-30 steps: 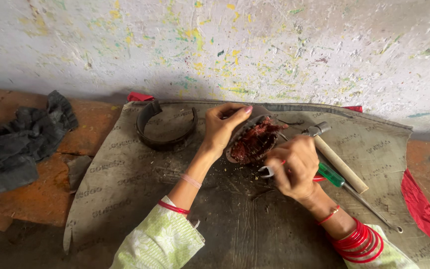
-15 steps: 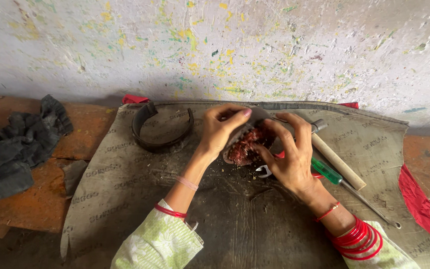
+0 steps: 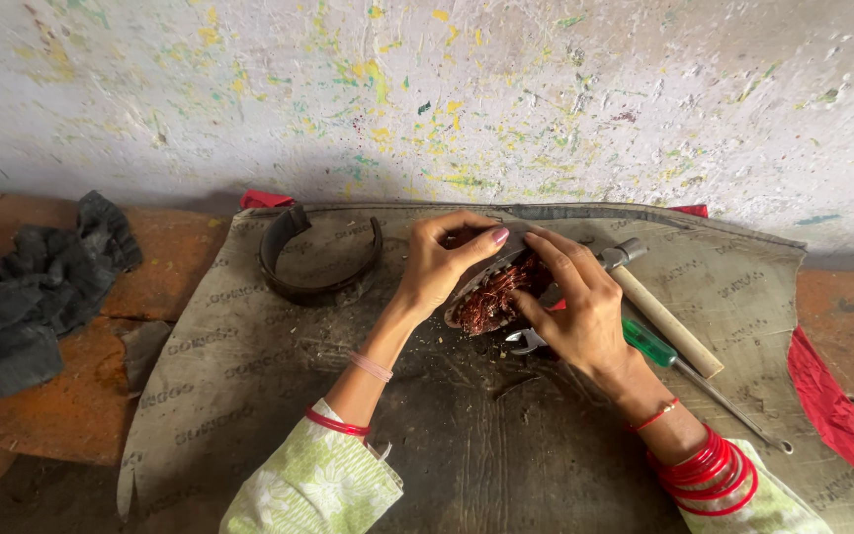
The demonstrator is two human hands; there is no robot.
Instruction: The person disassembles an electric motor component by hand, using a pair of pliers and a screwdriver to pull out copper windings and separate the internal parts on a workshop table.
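Copper-wound coil (image 3: pixel 491 292) gripped by left hand (image 3: pixel 442 262), tilted on the mat (image 3: pixel 249 346); right hand (image 3: pixel 575 302) fingers pick at the windings. Stripping step, I judge; next needs firm bracing.

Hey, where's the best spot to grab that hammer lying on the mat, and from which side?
Probably the wooden handle of the hammer, near its free lower-right end, coming from above on the right. The handle lies flat and bare there, while its metal head sits tucked behind the right hand and the copper-wound coil. The green-handled screwdriver lies close alongside, so close the fingers across the handle only.
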